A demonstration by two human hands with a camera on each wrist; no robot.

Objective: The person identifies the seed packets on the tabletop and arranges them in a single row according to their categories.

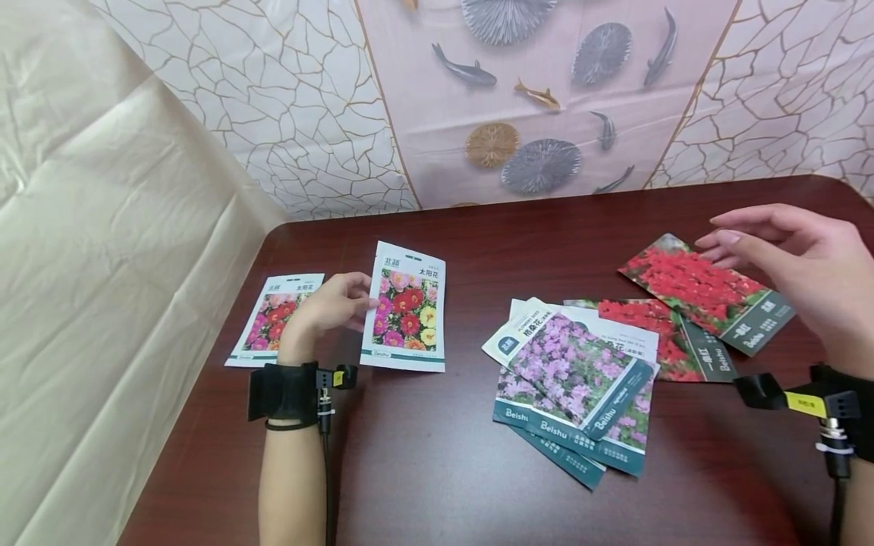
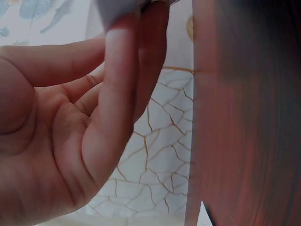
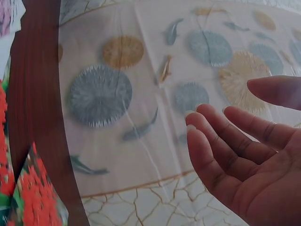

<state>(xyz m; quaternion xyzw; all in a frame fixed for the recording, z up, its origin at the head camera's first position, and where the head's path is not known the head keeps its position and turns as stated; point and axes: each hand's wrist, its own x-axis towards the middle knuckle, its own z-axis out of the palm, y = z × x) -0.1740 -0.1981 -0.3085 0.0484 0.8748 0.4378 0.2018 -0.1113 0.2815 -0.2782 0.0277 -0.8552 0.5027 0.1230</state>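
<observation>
My left hand [image 1: 332, 309] pinches the left edge of a seed packet [image 1: 407, 309] with pink, red and yellow flowers, tilted up from the table. In the left wrist view only a dim corner of that packet shows at the fingertips [image 2: 120, 30]. A matching seed packet [image 1: 265, 322] lies at the left, partly behind the wrist. Over a red-flower seed packet [image 1: 703, 284] at the right hovers my right hand [image 1: 799, 250], its fingers loosely bent and holding nothing; the right wrist view shows a gap between thumb and fingers.
Several purple-flower seed packets [image 1: 573, 371] overlap in a pile right of centre. Under the pile's edge and the upper red packet lies another red-flower packet [image 1: 645, 322]. The dark wooden table [image 1: 423, 455] meets a patterned sheet [image 1: 437, 136] behind and a pale cloth [image 1: 123, 265] at left.
</observation>
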